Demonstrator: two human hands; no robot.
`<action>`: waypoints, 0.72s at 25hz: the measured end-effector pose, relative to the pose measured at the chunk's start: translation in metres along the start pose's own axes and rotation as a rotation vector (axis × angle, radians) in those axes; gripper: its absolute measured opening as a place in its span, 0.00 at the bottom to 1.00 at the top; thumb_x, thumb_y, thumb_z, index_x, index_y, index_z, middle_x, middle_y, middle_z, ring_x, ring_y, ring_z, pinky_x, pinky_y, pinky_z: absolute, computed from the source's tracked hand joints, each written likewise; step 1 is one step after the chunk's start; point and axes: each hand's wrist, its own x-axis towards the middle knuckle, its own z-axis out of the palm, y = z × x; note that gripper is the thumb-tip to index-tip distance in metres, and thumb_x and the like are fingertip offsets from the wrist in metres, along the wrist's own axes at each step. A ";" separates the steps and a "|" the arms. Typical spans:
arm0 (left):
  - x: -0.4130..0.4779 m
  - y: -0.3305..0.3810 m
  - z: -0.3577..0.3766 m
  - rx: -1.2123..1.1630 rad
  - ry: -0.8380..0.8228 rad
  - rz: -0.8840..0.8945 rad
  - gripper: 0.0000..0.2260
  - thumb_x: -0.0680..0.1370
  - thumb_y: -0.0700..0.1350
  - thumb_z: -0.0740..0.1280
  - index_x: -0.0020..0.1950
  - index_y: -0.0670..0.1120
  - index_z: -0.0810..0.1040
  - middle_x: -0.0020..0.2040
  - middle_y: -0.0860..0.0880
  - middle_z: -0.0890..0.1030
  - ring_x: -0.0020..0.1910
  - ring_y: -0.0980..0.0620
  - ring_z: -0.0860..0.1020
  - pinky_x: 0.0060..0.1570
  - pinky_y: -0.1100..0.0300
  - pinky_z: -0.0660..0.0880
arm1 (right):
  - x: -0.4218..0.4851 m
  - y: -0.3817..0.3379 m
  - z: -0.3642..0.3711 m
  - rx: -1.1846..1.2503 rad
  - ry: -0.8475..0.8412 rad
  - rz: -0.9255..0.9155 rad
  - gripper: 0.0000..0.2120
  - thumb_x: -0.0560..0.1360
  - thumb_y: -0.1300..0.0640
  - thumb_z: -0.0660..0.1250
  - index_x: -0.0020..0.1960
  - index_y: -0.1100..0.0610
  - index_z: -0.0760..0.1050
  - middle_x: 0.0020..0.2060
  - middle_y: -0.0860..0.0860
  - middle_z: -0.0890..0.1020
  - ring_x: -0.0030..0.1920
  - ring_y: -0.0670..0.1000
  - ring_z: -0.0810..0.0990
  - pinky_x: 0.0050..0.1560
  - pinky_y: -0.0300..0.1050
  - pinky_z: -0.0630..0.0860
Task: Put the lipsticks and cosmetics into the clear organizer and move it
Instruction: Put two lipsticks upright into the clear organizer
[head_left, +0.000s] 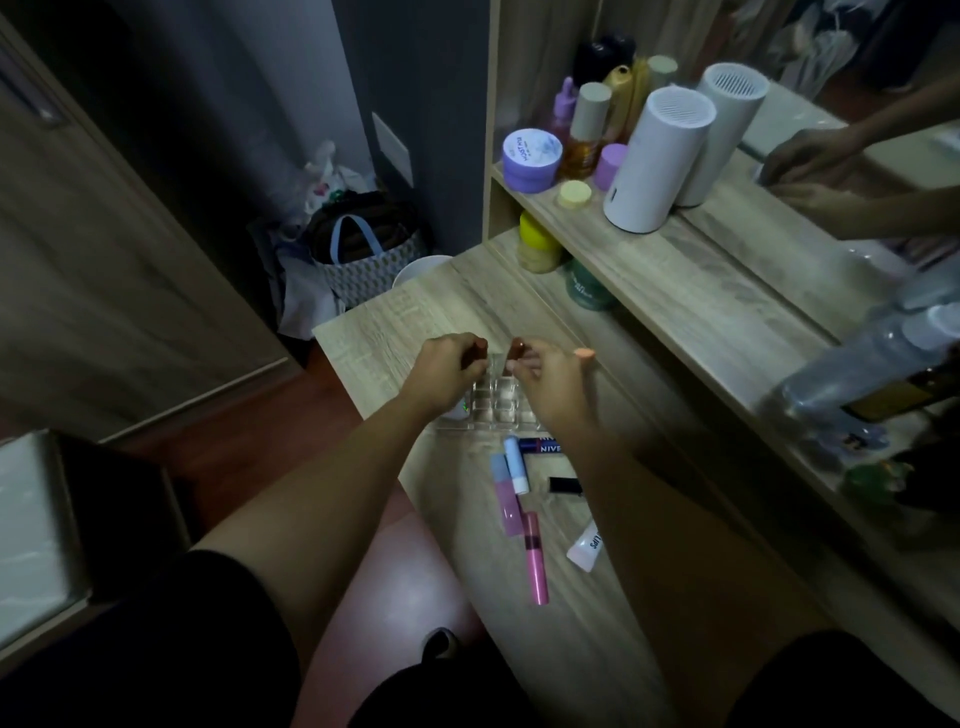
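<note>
You sit in a dim room at a pale wood-grain dressing table (374, 343) with a raised shelf (675, 280) and a mirror (841, 171) along its far right side. To your left stands a wood-panelled wardrobe door (104, 260), then a dark grey wall (415, 78) carrying a white wall plate (392, 148). The floor (291, 415) is reddish-brown wood, with a patterned tote bag (363, 265) resting against the wall.
</note>
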 end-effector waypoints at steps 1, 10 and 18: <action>0.001 0.000 0.001 0.015 0.003 0.002 0.12 0.75 0.41 0.67 0.56 0.37 0.79 0.52 0.37 0.83 0.51 0.41 0.80 0.54 0.52 0.76 | 0.001 0.000 0.001 0.002 -0.009 0.013 0.15 0.74 0.62 0.69 0.61 0.59 0.76 0.49 0.56 0.85 0.45 0.45 0.80 0.46 0.35 0.77; 0.007 -0.001 0.003 -0.027 0.021 -0.002 0.12 0.73 0.40 0.69 0.54 0.37 0.79 0.50 0.37 0.83 0.48 0.42 0.80 0.51 0.54 0.76 | 0.005 0.006 0.003 -0.004 -0.042 0.030 0.13 0.73 0.62 0.69 0.57 0.60 0.77 0.48 0.55 0.84 0.41 0.41 0.78 0.37 0.20 0.72; 0.004 0.000 -0.002 -0.103 -0.031 -0.058 0.17 0.71 0.38 0.71 0.60 0.38 0.77 0.56 0.39 0.81 0.49 0.45 0.81 0.49 0.60 0.76 | 0.004 0.004 -0.004 0.055 -0.092 0.068 0.19 0.73 0.63 0.70 0.63 0.61 0.74 0.53 0.57 0.83 0.51 0.48 0.80 0.47 0.30 0.74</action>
